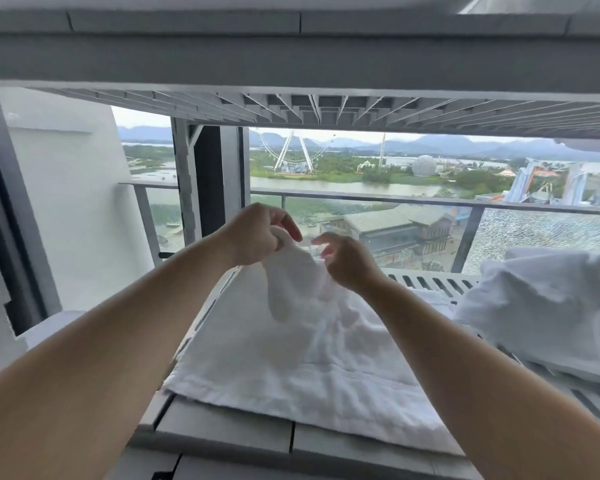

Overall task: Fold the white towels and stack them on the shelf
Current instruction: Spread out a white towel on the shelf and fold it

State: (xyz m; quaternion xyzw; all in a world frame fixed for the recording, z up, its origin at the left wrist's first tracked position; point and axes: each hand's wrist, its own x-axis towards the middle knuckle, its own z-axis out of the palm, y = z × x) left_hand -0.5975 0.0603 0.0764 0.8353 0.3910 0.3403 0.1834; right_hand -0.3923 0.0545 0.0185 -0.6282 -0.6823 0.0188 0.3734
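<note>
A white towel (302, 362) lies spread on the grey slatted shelf (222, 431), its hemmed near edge close to the shelf's front. Its far part is lifted and bunched in the air. My left hand (257, 233) pinches the top of that raised bunch. My right hand (347, 261) grips the same bunch just to the right, its fingers curled into the cloth. Both forearms reach in from below.
A heap of unfolded white towels (548, 313) sits on the right side of the shelf. Another grey shelf board (291, 57) hangs low overhead. Behind the shelf are a window frame post (205, 181) and a glass balcony railing (430, 202).
</note>
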